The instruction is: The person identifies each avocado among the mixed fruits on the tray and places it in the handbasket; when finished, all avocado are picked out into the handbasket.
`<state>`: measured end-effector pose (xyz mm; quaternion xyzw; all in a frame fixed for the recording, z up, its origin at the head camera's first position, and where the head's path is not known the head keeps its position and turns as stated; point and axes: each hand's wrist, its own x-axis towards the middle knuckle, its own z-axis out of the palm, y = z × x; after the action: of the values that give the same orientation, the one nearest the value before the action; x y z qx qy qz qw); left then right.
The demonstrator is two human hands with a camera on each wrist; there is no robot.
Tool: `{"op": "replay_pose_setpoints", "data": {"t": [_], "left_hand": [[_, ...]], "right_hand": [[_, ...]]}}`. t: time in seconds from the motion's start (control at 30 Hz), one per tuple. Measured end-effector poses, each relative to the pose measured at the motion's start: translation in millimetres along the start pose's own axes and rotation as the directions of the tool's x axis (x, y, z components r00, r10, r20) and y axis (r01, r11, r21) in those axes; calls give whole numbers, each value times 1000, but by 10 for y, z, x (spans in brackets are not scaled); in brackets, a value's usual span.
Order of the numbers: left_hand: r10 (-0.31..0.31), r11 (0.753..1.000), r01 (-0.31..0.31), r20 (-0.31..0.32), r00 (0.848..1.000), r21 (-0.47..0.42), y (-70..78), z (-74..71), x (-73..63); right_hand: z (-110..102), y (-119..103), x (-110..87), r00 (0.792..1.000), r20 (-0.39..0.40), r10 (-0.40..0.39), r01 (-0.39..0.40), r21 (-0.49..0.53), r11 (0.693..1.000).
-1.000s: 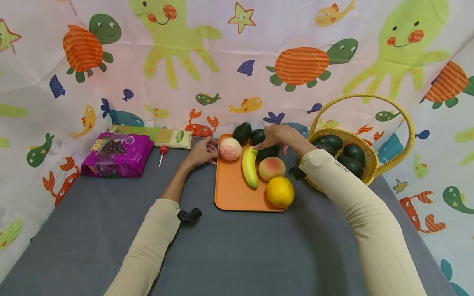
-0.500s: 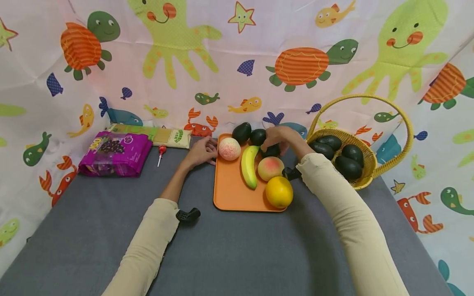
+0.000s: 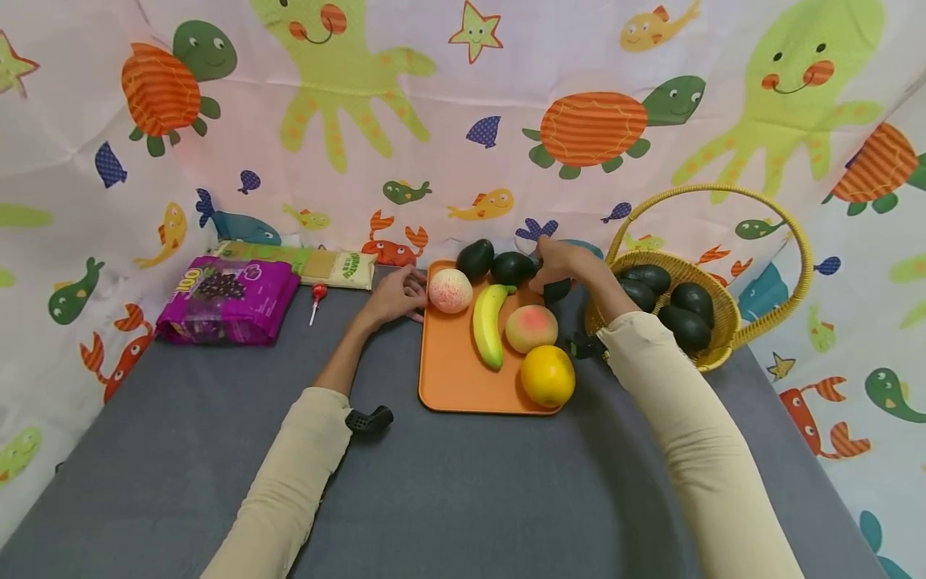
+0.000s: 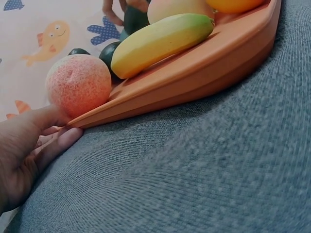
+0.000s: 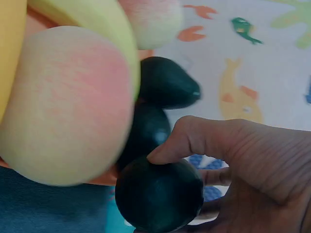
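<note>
My left hand (image 3: pixel 394 297) pinches the left rim of an orange tray (image 3: pixel 456 384), its fingertips beside a speckled peach (image 4: pixel 79 83). My right hand (image 3: pixel 563 261) holds a dark green avocado (image 5: pixel 158 196) between thumb and fingers, over the tray's back right corner. Two more avocados lie at the back of the tray, one (image 3: pixel 474 260) near the peach and another (image 3: pixel 513 268) closest to the right hand. A banana (image 3: pixel 489 331) lies mid-tray, with a second peach (image 3: pixel 531 328) and a round yellow-orange fruit (image 3: pixel 547 375) to its right.
Right of the tray stands a yellow wicker basket (image 3: pixel 723 354) with a tall handle and several avocados inside. A purple grape-print pack (image 3: pixel 227 301), a pale green-and-cream packet (image 3: pixel 340 269) and a red lollipop (image 3: pixel 318 293) lie at left. A patterned cloth (image 3: pixel 448 96) hangs behind the grey table.
My right hand has closed its fingers on the avocado and carried it rightward, away from the banana. The avocado beside it now lies turned lengthwise. My left hand stays at the tray's rim.
</note>
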<state>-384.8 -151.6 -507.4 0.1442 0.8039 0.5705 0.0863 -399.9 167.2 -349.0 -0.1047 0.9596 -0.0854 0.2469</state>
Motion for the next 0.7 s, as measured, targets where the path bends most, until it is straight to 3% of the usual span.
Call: {"op": "replay_pose_setpoints", "data": {"t": [0.2, 0.53, 0.7], "left_hand": [[4, 1000, -4, 0, 1000, 2, -31, 0, 1], [-19, 1000, 19, 5, 1000, -10, -31, 28, -26], [-2, 1000, 2, -1, 1000, -6, -15, 5, 6]], "right_hand": [[-84, 127, -280, 990, -111, -89, 94, 41, 995], [-131, 432, -846, 966, -222, -132, 159, 110, 981], [-102, 669, -1054, 963, -254, -87, 136, 179, 974]]}}
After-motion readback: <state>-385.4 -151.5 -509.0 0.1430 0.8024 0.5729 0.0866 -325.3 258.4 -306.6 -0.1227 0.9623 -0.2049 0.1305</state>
